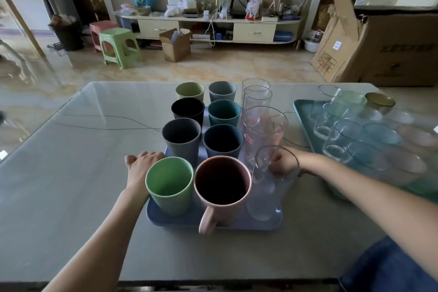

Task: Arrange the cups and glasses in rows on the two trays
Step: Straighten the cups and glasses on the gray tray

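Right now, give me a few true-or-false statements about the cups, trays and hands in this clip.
1. The pink mug stands on the blue tray. True.
2. The green cup lies tipped over. False: it stands upright.
3. The right hand grips a tall clear glass. True.
4. The teal tray holds only coloured cups. False: it holds glasses.
5. The left hand lifts a cup. False: it rests by the blue tray's edge.

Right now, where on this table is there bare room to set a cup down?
The table's left side is bare, bordered by the blue tray and left hand. The near strip before that tray is bare too. The blue tray is packed with cups, and the teal tray is crowded with glasses.
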